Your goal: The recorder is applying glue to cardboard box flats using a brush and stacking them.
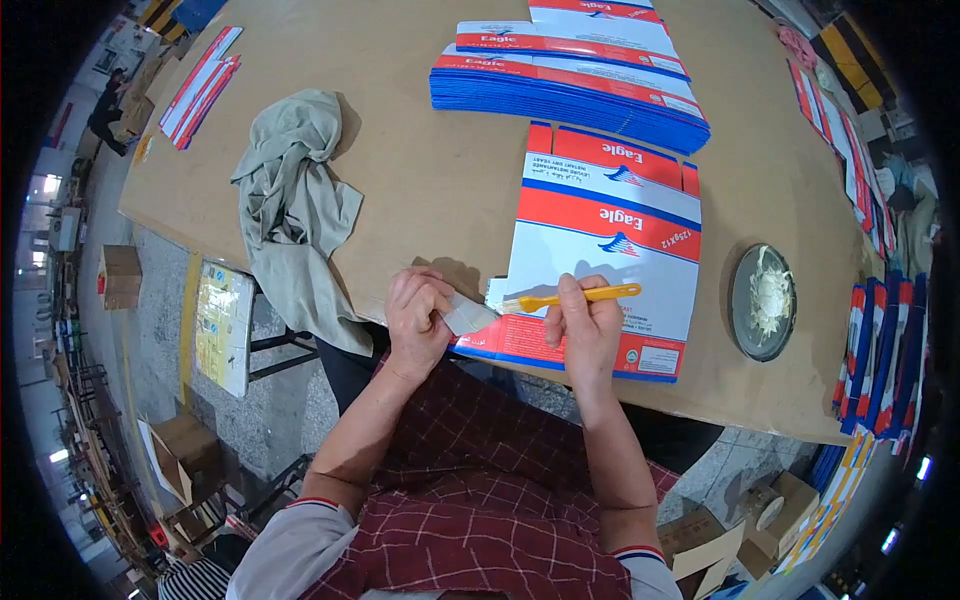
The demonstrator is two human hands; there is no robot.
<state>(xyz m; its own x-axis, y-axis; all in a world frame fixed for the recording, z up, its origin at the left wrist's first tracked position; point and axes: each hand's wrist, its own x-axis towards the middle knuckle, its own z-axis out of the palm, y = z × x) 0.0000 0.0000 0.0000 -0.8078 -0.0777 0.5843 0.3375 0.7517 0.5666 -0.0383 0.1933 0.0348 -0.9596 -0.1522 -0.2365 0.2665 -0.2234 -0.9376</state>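
Note:
A flat printed carton point(600, 265) in red, white and blue lies before me at the table's near edge. My left hand point(418, 318) is closed at its near left corner, pinching a folded-up flap point(470, 315) with a pale underside. In my right hand point(588, 335) is a small brush point(585, 295) with a yellow handle, held over the carton. Its bristles point left and meet the carton by the raised flap; whether they press on it I cannot tell. To the right of the carton sits a dark round dish point(743, 325) holding white paste point(771, 297).
A stack of flat cartons point(570, 95) stands beyond the work. Crumpled grey-green cloth point(290, 190) hangs over the table's left edge. More flat cartons lie at the far left point(200, 90) and along the right side point(880, 350). A stool point(222, 325) stands left of the table.

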